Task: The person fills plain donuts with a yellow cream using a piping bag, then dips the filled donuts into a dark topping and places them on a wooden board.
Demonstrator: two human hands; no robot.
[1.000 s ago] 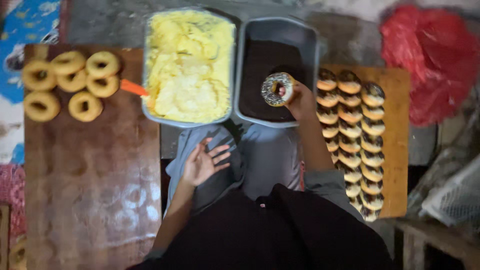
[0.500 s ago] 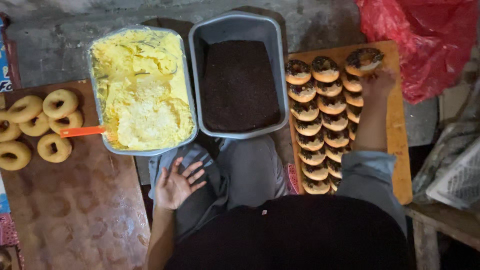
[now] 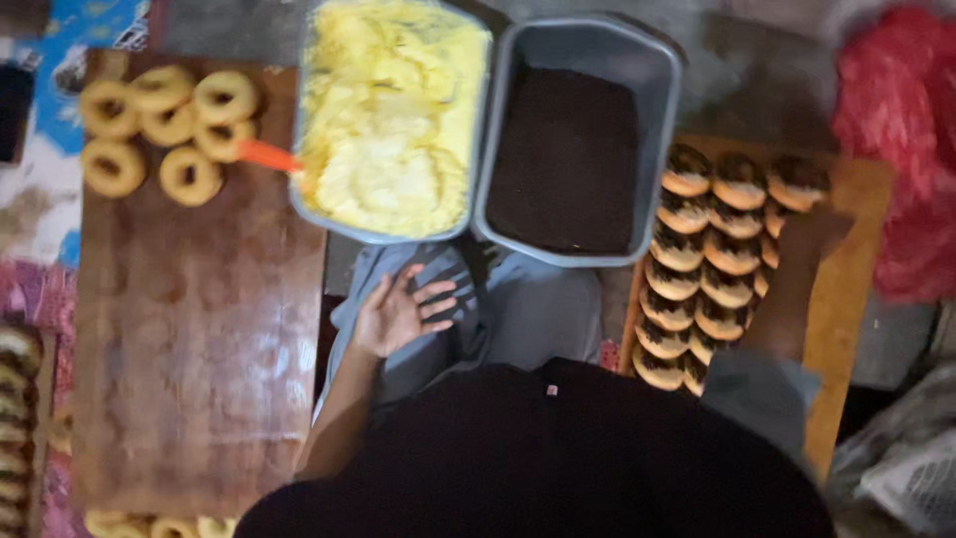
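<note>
1. At the far left edge, a row of blurred doughnuts [image 3: 15, 428] runs down the side of a wooden board [image 3: 189, 349], with a few more showing at the bottom edge.
2. Six plain ring doughnuts [image 3: 164, 125] lie bunched at the board's top left corner, some touching or overlapping one another.
3. An orange-handled utensil [image 3: 267, 155] pokes out of a grey tub of yellow cream [image 3: 393, 110], its handle reaching toward the plain rings.
4. The person's left hand [image 3: 403, 311] rests palm-down on the lap, fingers spread and holding nothing, just below the cream tub.
5. A second grey tub [image 3: 578, 139], touching the first, holds dark chocolate sprinkles.
6. On a lighter wooden board [image 3: 846, 329] to the right, sprinkle-topped doughnuts [image 3: 702, 284] lie in overlapping columns.
7. The right hand [image 3: 812, 231] reaches over the top of those columns, just beside the topmost finished doughnut [image 3: 797, 182]; motion blur hides the fingers, so whether they grip it cannot be told.
8. A crumpled red plastic bag [image 3: 896, 149] sits at the far right, beyond the board.
</note>
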